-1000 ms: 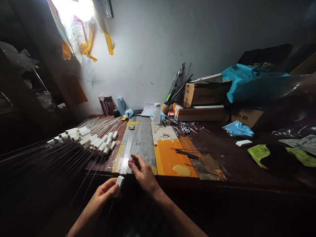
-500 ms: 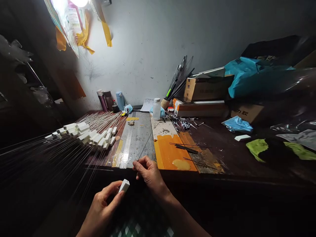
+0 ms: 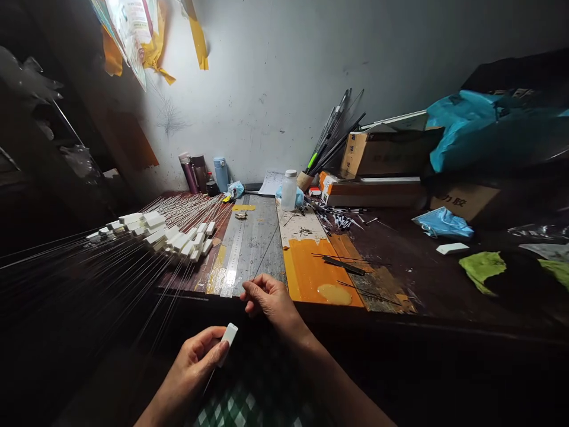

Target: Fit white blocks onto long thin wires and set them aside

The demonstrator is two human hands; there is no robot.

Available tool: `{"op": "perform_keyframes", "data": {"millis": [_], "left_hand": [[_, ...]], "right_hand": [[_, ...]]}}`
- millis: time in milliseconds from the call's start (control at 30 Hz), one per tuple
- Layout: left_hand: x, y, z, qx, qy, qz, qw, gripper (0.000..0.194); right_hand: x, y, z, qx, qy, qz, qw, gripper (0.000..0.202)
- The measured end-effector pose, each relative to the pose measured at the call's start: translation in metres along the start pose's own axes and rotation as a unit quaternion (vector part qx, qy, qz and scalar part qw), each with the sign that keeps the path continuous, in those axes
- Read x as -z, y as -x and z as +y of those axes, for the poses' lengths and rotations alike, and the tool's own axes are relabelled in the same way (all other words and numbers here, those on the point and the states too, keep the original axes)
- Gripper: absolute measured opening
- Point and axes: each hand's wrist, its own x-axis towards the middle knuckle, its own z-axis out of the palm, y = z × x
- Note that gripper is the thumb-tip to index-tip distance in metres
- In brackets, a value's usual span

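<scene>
Below the table's front edge, my left hand (image 3: 198, 359) pinches a small white block (image 3: 230, 335) between thumb and fingers. A thin pale line runs down from under that block. My right hand (image 3: 267, 295), higher and to the right, is closed in a pinch on a thin dark rod (image 3: 269, 248), which slants up and away over the grey board. The two hands are apart. To the left, a pile of similar white blocks (image 3: 180, 240) lies on the table, with many thin rods fanning out of it.
A metal ruler (image 3: 231, 261) lies on the grey board. Right of it, an orange sheet (image 3: 302, 273) carries a puddle of yellowish liquid (image 3: 334, 294). Behind stand a white bottle (image 3: 289, 193), flasks (image 3: 220, 174) and cardboard boxes (image 3: 377, 155). A blue mask (image 3: 446, 223) and green cloth (image 3: 482, 271) lie right.
The view has shifted slightly. In my left hand the white block has turned, showing more of its broad face, and a thin line shows below it. The right hand keeps its pinch.
</scene>
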Motion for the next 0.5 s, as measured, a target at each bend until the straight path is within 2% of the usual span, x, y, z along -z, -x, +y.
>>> {"op": "perform_keyframes", "data": {"millis": [100,233,367,500], "left_hand": [[0.0,-0.002,-0.004,0.007,-0.004,-0.001,1.0,0.04],[0.003,-0.004,-0.004,0.005,0.002,0.042,0.999,0.043],[0.01,-0.007,-0.004,0.027,-0.003,0.054,0.998,0.042],[0.016,-0.012,-0.01,0.033,0.013,0.069,0.997,0.042]], "right_hand": [[-0.001,-0.002,0.004,0.007,0.054,0.015,0.998,0.037],[0.004,0.0,0.0,0.062,0.157,0.032,0.985,0.028],[0.009,0.003,-0.005,0.149,0.271,0.049,0.95,0.019],[0.008,0.005,-0.003,0.199,0.35,0.054,0.914,0.016]]}}
